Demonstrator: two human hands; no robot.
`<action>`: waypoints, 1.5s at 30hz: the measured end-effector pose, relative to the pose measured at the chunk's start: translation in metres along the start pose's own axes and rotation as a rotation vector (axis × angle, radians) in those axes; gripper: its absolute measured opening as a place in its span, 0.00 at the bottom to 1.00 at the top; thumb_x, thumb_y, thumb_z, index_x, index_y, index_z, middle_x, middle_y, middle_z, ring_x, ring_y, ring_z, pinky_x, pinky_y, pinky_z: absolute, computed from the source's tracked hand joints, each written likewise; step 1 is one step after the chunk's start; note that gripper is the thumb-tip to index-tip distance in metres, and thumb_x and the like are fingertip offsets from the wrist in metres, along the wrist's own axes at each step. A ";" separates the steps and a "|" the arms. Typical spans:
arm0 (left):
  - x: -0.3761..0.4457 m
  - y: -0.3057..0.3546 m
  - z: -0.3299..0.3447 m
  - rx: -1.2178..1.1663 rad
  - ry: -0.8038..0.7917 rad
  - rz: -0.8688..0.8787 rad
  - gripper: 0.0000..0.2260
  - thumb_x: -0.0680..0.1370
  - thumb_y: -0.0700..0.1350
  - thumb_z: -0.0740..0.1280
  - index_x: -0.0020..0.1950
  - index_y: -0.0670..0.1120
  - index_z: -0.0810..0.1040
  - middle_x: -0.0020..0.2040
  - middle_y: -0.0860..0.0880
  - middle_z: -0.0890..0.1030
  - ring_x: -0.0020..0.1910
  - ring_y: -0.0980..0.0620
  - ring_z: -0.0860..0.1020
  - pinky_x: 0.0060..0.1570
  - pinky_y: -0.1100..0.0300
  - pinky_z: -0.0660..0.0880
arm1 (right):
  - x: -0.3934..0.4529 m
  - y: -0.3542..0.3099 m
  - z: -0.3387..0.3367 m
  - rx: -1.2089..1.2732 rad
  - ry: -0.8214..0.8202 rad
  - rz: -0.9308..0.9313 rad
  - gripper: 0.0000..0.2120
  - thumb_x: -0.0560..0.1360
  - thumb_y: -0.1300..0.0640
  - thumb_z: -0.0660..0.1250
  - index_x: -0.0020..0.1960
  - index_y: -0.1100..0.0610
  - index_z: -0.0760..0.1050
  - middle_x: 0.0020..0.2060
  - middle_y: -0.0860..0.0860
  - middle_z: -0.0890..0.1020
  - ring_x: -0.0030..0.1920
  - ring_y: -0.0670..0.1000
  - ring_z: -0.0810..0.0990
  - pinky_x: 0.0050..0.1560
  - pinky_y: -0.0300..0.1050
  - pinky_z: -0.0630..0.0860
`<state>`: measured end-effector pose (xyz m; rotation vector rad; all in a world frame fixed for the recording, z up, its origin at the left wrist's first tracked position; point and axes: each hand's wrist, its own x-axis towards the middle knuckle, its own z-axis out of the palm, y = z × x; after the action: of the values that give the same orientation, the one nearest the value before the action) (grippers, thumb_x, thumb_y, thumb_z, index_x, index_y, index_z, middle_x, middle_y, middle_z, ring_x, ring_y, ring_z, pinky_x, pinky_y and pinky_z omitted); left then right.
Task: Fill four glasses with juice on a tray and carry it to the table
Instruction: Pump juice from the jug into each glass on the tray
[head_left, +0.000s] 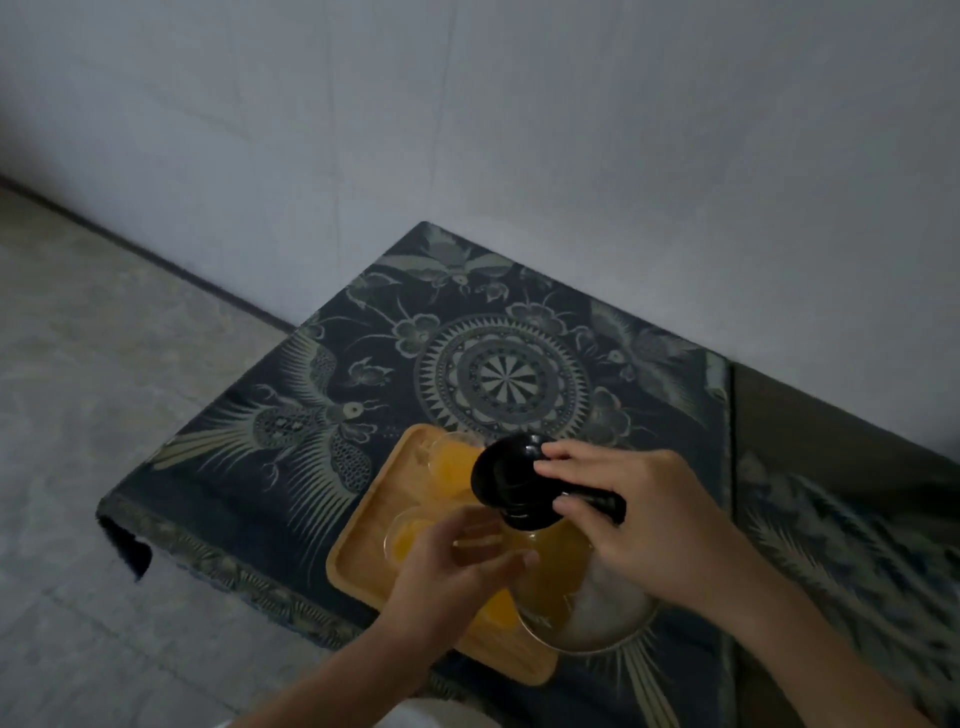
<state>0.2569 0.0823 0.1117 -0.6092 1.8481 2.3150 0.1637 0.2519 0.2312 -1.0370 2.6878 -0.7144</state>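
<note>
Right under your hands, the jug (558, 577) leans left over the tray (363, 545). Your right hand (644, 519) grips its black handle; your left hand (457, 566), fingers loosely curled, looks cupped around a glass (415, 535), but blur hides the grip. Farther off, another glass (453, 460) already holds juice.

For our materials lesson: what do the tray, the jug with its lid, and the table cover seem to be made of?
Tray: looks like pale wood or bamboo, matt, with a raised rim.
Jug: clear glass probably, since orange juice shows through.
Lid: glossy black, likely plastic.
Table cover: seemingly woven cloth, dark with a pale pattern, draping over the edge.
</note>
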 end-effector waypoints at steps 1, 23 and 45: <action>0.001 0.002 0.004 0.038 -0.014 0.039 0.23 0.67 0.52 0.84 0.60 0.51 0.84 0.55 0.55 0.86 0.54 0.57 0.85 0.47 0.65 0.81 | -0.009 0.005 -0.002 0.024 0.043 0.018 0.20 0.76 0.57 0.75 0.66 0.43 0.80 0.67 0.37 0.78 0.67 0.36 0.76 0.67 0.36 0.74; 0.076 -0.040 0.183 0.685 -0.551 0.069 0.21 0.68 0.47 0.83 0.54 0.60 0.79 0.48 0.62 0.85 0.47 0.68 0.83 0.41 0.73 0.77 | -0.161 0.149 0.059 0.036 0.656 0.509 0.17 0.79 0.63 0.71 0.67 0.57 0.81 0.67 0.50 0.80 0.65 0.49 0.80 0.61 0.46 0.80; 0.130 -0.074 0.240 0.947 -0.666 0.064 0.32 0.69 0.42 0.82 0.71 0.48 0.76 0.65 0.51 0.81 0.68 0.51 0.77 0.69 0.47 0.74 | -0.172 0.198 0.132 0.067 0.920 0.703 0.16 0.80 0.60 0.70 0.67 0.53 0.79 0.65 0.56 0.74 0.44 0.49 0.82 0.33 0.41 0.80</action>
<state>0.1068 0.3100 0.0368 0.3092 2.2208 1.1407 0.2178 0.4458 0.0171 0.4282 3.3328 -1.3027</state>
